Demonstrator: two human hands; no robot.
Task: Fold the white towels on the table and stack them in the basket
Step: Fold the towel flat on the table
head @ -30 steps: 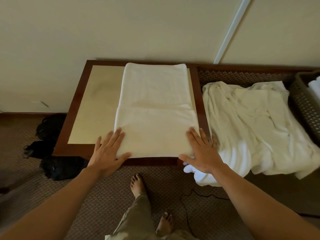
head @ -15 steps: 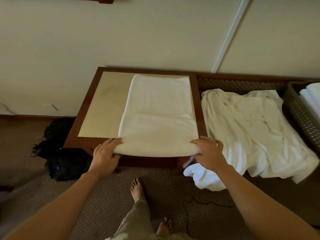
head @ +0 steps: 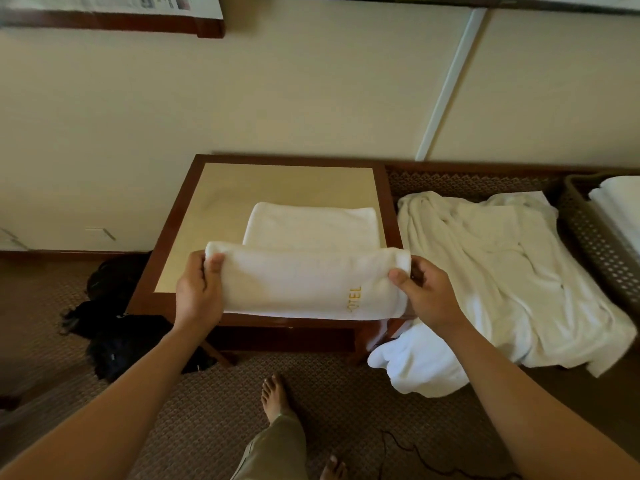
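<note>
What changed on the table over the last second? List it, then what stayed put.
Both hands went from pressing flat on the towel to gripping its near corners: left hand, right hand. They lifted the near edge and are carrying it toward the far end, which still lies on the table. Unchanged: the loose towel pile on the right, the basket with folded towels, the dark bag on the floor.

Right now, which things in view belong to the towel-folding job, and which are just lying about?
Part of the job:
- white towel, near edge lifted by left hand and right hand
- table
- unfolded white towels beside the table
- basket holding folded towels

Lying about:
- black bag on the carpet
- black cable
- framed notice on the wall
</note>
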